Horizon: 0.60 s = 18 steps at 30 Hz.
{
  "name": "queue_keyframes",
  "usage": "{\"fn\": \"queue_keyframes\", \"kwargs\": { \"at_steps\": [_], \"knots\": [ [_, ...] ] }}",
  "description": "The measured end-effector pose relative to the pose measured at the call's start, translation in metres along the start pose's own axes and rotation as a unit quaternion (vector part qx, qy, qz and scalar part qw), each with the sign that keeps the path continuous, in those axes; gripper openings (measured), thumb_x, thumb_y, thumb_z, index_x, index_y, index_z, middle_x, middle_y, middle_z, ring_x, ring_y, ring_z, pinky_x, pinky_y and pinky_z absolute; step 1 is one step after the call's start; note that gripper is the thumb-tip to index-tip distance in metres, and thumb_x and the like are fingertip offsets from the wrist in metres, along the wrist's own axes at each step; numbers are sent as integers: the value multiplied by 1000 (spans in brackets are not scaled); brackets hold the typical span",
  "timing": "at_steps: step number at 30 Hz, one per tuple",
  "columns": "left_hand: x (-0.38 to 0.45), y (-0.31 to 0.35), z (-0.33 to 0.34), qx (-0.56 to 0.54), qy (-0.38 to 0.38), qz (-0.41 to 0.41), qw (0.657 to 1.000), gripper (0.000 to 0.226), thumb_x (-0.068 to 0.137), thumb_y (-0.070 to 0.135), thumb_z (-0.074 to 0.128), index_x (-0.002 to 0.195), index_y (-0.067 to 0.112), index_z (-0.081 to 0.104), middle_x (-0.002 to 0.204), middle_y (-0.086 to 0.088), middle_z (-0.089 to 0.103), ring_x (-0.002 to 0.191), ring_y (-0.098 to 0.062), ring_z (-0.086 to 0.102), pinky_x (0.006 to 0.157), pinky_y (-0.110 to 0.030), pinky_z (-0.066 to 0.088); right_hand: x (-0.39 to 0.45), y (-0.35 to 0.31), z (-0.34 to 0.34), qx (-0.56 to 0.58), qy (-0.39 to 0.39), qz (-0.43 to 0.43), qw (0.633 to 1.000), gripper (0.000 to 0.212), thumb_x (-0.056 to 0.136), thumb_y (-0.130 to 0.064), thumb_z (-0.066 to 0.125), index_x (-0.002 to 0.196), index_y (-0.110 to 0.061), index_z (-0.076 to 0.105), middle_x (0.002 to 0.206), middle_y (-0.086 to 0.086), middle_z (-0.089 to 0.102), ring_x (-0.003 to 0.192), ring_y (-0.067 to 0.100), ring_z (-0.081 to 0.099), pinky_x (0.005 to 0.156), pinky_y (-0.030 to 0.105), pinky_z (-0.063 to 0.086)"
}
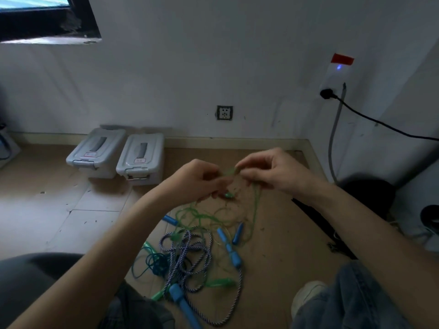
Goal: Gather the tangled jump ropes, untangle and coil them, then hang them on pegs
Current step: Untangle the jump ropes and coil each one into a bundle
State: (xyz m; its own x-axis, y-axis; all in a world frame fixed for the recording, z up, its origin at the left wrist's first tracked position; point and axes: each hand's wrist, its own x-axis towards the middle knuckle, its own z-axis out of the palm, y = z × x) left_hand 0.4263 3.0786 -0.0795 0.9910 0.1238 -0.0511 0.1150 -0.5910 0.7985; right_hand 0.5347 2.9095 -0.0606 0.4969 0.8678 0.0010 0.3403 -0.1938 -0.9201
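Observation:
A tangle of jump ropes lies on the brown floor between my knees. A thin green rope [256, 205] rises from the pile to my hands. My left hand [199, 180] and my right hand [270, 170] both pinch it at a knot held above the floor. A green handle tip shows just under my left fingers. A blue-and-white braided rope [190, 255] with thick blue handles [231, 251] is heaped below. To its left sits a teal rope [152, 260], and green handles [218, 283] poke out of the pile.
Two grey lidded plastic boxes [140, 159] stand against the back wall to the left. A wall socket [224, 112] is behind the hands. A power strip [337, 74] with a black cable hangs at right. A dark bag [365, 195] sits in the right corner.

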Motion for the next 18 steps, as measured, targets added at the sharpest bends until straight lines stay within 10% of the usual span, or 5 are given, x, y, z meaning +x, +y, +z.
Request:
{"fn": "queue_keyframes", "kwargs": {
  "at_steps": [4,12,18],
  "knots": [
    [0,-26,0,130,3,-20,991,17,87,25,58,93,12,68,87,-4,68,78,-14,62,78,-30,52,3,2,-7,19,178,-8,984,15,90,-8,57,91,-15,70,60,-9,66,41,5,44,40,13,35],
    [-1,-31,-11,-75,162,-39,983,14,88,19,56,77,24,63,73,7,68,57,-1,62,58,-18,50,0,16,-7,-377,254,-64,889,22,92,-20,57,108,-12,69,85,1,63,76,11,57,69,22,43],
    [-3,-29,-14,-128,125,-51,983,10,86,19,59,78,22,64,69,7,71,55,-3,62,52,-14,51,4,12,-5,-19,184,32,982,16,94,-19,51,81,-23,61,93,-8,56,90,7,52,77,20,41]
  ]
}}
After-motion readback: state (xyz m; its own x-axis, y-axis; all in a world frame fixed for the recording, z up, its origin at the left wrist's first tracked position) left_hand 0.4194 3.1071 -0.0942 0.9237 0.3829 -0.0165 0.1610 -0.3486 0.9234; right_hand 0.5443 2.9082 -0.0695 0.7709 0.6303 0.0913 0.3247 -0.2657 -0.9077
